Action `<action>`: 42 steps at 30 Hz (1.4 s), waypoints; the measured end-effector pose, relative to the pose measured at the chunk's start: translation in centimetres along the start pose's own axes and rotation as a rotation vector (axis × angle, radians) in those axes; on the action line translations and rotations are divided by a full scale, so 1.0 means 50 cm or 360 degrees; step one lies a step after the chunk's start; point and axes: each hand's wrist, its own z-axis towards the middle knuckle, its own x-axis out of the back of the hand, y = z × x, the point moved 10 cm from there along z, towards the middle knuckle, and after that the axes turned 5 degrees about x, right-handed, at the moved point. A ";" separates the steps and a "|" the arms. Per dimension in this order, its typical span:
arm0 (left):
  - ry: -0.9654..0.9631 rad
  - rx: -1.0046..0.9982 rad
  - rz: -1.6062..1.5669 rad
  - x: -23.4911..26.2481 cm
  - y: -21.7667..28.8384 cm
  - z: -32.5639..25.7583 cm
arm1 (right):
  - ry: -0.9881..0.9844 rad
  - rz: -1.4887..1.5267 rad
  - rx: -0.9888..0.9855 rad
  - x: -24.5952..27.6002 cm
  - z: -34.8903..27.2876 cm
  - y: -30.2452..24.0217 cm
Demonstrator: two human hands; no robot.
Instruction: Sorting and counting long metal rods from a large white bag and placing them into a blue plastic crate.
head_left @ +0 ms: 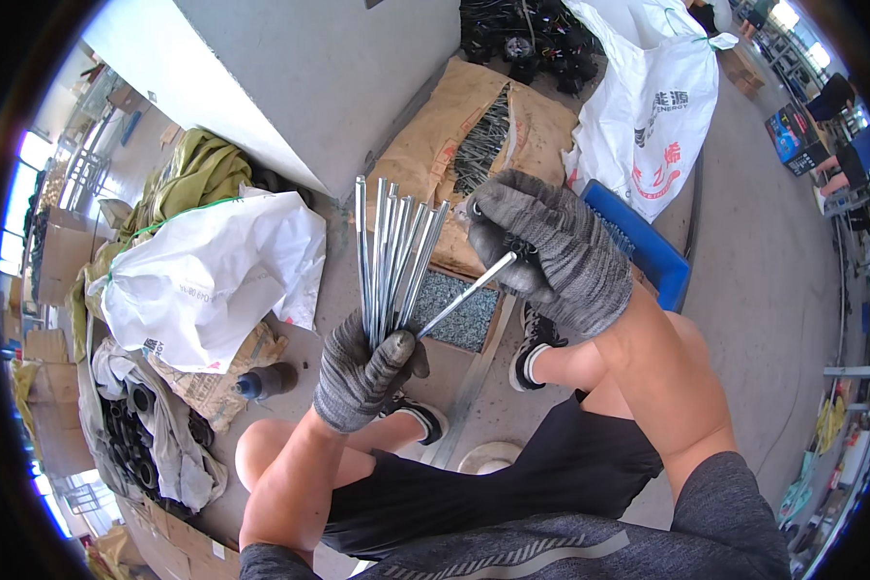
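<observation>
Left hand (362, 372), gloved, is clenched around a fanned bundle of metal rods (391, 256); their lower ends are hidden in the fist. Right hand (551, 246), raised beside the bundle, pinches a single rod (464, 295) and a small dark part that is hard to identify.

A white woven sack (213, 275) lies left of centre, olive cloth (198, 174) above it. A blue plastic crate (648, 246) sits right of centre, another white sack (662, 106) at upper right.

A workshop floor: bulging sacks (203, 280), cardboard boxes (63, 251), concrete pillar (309, 77).
</observation>
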 end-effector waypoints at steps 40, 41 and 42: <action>-0.0224 0.0098 0.0186 -0.022 -0.006 -0.008 | 0.0381 0.0768 -0.0677 -0.002 -0.009 0.014; -0.0218 0.0081 0.0172 -0.022 -0.003 -0.009 | 0.0371 0.0920 -0.0814 -0.014 -0.016 0.023; -0.0214 0.0064 0.0158 -0.024 0.001 -0.010 | 0.0372 0.0919 -0.0814 -0.013 -0.019 0.028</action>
